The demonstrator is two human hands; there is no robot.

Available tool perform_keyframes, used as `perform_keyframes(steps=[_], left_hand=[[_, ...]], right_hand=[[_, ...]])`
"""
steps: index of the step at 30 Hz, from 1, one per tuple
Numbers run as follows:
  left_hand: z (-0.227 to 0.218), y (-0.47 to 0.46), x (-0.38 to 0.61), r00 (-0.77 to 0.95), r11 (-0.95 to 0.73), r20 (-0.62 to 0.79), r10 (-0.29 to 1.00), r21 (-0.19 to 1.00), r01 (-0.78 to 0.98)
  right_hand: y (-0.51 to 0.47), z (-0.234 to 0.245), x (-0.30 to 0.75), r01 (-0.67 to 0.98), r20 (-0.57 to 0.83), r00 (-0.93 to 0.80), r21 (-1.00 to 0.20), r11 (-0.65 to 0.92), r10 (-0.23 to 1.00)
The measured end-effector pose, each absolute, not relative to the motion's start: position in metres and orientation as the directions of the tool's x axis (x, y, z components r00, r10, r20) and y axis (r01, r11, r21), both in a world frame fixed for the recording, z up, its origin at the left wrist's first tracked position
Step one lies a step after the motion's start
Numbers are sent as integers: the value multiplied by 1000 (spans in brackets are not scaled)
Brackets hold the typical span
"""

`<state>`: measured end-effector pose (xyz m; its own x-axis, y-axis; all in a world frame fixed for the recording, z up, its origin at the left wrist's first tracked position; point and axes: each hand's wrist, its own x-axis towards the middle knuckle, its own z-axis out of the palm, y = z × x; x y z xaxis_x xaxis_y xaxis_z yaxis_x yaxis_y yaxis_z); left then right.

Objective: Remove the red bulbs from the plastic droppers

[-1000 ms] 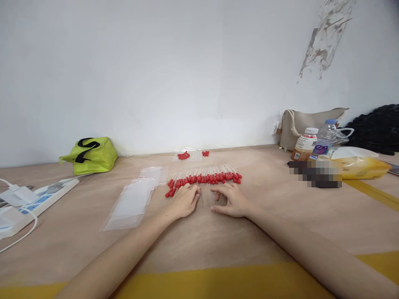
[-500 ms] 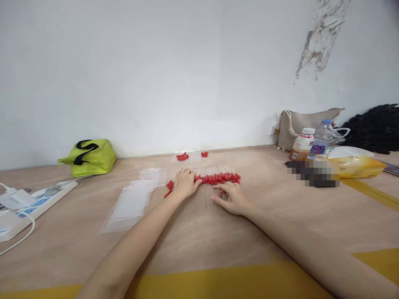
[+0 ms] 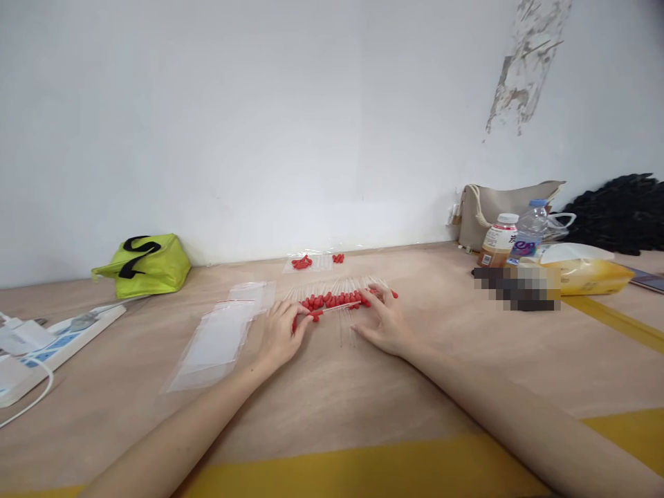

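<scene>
A row of clear thin droppers with red bulbs [image 3: 337, 300] lies on the brown table [image 3: 332, 408] in front of me. My left hand [image 3: 279, 332] sits at the row's left end, fingers curled round a red bulb of one dropper that lies crosswise. My right hand [image 3: 381, 324] rests at the row's right end, fingers bent and touching the red bulbs. Clear zip bags [image 3: 220, 335] lie just left of my left hand. A small bag with a few red bulbs [image 3: 310, 262] lies farther back near the wall.
A lime green pouch [image 3: 142, 264] sits at the back left, with a white power strip and cables [image 3: 49, 339] nearer. At the right stand a beige bag [image 3: 505, 207], two bottles [image 3: 511, 238] and a yellow packet [image 3: 588, 273]. Yellow tape [image 3: 363, 470] runs along the table's near side.
My left hand slid left along the row and drew back, now curled on a dropper lying crosswise. My right hand moved up onto the row's right end.
</scene>
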<state>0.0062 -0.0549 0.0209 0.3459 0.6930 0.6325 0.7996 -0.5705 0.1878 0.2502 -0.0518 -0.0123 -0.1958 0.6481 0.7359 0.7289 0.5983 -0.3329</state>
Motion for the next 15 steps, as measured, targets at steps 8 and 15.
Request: perform_keyframes(steps=[8,15], left_hand=[[5,-68,9,441,-649,629,641,137,748],[5,-68,13,473,-684,645,600,107,722]], right_hand=[[-58,-7,247,691,683,-492,-71,719,540],[-56,-13,241,659,697,-537,-5,752,475]])
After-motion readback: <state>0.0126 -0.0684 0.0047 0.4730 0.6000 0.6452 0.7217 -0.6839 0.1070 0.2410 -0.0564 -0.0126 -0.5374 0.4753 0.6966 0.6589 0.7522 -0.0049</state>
